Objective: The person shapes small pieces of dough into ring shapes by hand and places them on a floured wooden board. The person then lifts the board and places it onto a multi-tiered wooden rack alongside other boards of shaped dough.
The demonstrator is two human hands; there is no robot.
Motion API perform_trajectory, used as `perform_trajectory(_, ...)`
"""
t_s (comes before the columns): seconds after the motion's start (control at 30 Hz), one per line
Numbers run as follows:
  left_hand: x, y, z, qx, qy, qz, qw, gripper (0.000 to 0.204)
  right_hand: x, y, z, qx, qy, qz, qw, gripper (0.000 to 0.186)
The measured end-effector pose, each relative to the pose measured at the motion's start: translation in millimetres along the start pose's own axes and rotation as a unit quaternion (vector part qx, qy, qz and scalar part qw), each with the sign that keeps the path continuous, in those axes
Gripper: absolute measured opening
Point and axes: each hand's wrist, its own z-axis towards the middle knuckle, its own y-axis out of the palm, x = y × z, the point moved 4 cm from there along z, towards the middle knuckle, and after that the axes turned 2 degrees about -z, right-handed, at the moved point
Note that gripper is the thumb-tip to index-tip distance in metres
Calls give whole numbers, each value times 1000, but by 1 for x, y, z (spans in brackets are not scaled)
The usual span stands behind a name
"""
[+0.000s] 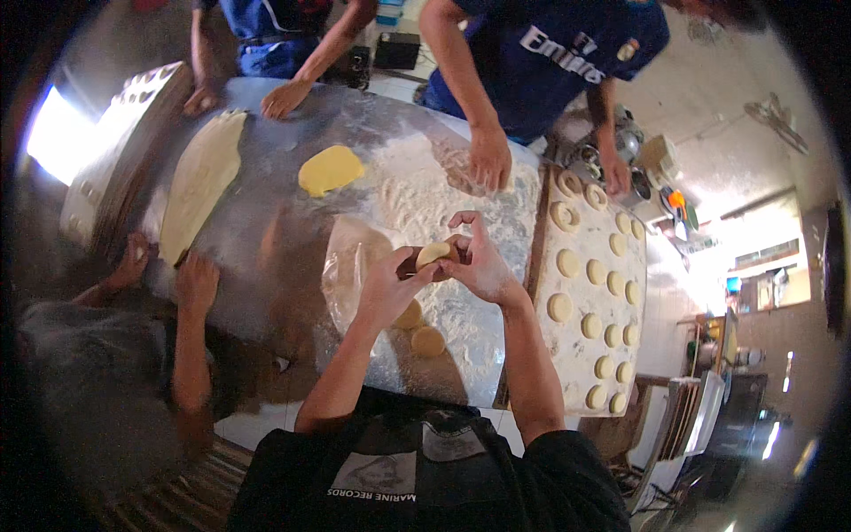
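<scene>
A small round piece of pale dough (433,254) is held between my two hands over the flour-dusted metal table (310,115). My left hand (390,288) grips it from the left, its fingers curled in. My right hand (479,266) pinches it from the right, with the index finger raised and bent. Under and left of my hands are a crumpled clear plastic sheet (350,262) and two round dough discs (427,341), one partly hidden by my left hand.
A floured board (576,355) at the right holds several dough discs and rings. A yellow dough slab (330,168) and a long dough sheet (199,177) lie left. Co-workers' hands (487,160) reach in from the top and left (197,284). Stacked wooden boards (115,160) stand at far left.
</scene>
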Motion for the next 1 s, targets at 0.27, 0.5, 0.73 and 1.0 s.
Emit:
perform_trajectory(0.27, 11, 25, -22, 101, 136, 224, 960, 37, 9, 10, -6, 267, -107, -202, 936, 59)
perform_trajectory(0.5, -12, 48, -28, 92, 130, -137, 978, 18, 12, 2, -76, 21, -86, 226, 970, 55)
perform_trajectory(0.73, 20, 96, -45, 69, 298, -91, 948, 22, -4, -5, -115, 180, -130, -147, 964, 44)
perform_trajectory(1.0, 4, 165, -57, 37, 122, -91, 988, 25, 7, -39, -170, 112, -138, 206, 962, 48)
